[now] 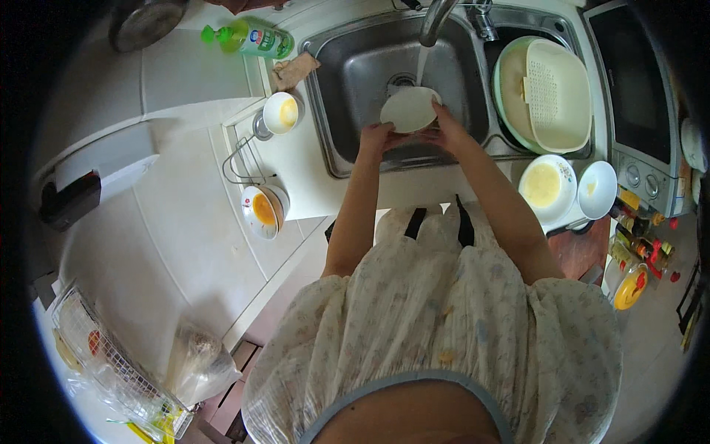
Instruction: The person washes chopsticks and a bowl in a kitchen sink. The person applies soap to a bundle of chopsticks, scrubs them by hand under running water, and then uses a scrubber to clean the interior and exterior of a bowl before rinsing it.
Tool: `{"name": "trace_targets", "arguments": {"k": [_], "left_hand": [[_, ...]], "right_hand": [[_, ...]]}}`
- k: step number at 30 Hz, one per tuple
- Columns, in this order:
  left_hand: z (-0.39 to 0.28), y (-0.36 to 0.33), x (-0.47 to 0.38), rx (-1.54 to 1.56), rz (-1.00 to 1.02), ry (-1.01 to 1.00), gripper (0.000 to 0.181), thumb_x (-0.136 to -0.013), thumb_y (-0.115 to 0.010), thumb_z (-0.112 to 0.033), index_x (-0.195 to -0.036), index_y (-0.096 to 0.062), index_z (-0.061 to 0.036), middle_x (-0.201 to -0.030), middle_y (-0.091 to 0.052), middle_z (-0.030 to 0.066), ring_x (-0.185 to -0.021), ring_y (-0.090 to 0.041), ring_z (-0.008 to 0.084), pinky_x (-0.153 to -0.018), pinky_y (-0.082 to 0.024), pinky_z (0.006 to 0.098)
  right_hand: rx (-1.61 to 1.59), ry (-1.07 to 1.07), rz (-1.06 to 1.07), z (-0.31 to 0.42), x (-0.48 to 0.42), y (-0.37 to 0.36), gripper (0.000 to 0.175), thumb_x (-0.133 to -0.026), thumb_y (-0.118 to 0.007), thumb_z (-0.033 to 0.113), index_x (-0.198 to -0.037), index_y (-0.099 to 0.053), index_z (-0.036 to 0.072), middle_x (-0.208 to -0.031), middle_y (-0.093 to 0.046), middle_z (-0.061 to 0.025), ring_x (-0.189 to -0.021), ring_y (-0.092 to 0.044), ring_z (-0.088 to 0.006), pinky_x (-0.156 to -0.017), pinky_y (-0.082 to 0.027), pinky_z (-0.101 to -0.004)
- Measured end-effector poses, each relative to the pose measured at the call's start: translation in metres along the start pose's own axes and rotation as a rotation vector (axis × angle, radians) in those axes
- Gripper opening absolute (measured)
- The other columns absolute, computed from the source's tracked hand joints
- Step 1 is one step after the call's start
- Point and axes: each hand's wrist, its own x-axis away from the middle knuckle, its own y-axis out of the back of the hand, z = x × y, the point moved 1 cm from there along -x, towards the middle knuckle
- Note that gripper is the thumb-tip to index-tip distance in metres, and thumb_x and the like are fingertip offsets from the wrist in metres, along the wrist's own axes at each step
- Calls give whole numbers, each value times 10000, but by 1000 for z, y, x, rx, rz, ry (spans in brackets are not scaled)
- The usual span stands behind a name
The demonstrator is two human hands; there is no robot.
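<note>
A white dish [409,110] is held between my left hand [378,137] at its lower left edge and my right hand [442,129] at its right edge. Water runs from the metal faucet [437,23] just behind the dish, over the left basin of a stainless steel sink [355,72]. My fingertips partly pass under the dish and are hidden there. On the counter left of the basin stands a white bowl with yellow inside [282,114], near a brown cloth or sponge [295,71].
A cream colander in a green basin [557,94] fills the right sink bowl. Two white bowls [549,188] [597,190] stand below it, beside a microwave [632,83]. Stacked bowls [260,213], a wire rack [244,166] and a green pump bottle [249,39] are at left.
</note>
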Motion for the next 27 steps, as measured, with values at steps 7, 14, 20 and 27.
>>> {"name": "trace_targets", "arguments": {"k": [7,14,20,27], "left_hand": [[23,4,-7,-266,103,279,235,-772,-434,-68,-894,-499,122,-794,-589,201,-660,-605,268,-590,-527,327],[31,6,-4,-135,67,382,237,-767,-399,-95,-918,-460,78,-771,-574,192,-640,-593,263,-576,-523,343],[0,13,35,-428,117,374,267,-800,-416,-126,-964,-450,82,-790,-575,192,-690,-587,261,-621,-527,337],[-128,107,72,-886,-97,-327,376,-863,-441,-334,-1069,-515,-29,-865,-604,85,-728,-565,161,-618,-449,265]], "right_hand": [[-80,-143,-120,1,16,0,454,-837,-487,376,-1140,-399,49,-1032,-501,-123,-889,-548,-241,-667,-508,-347],[-89,-159,-202,-1,36,-9,407,-824,-511,331,-1112,-412,61,-1012,-494,-119,-822,-553,-224,-578,-476,-308],[-1,75,-296,-26,45,-23,469,-795,-529,296,-1167,-332,90,-1029,-473,-123,-859,-524,-189,-642,-455,-299],[71,268,-39,-9,69,-86,549,-801,-514,373,-1244,-290,138,-1089,-456,-97,-933,-488,-203,-722,-432,-317]]}}
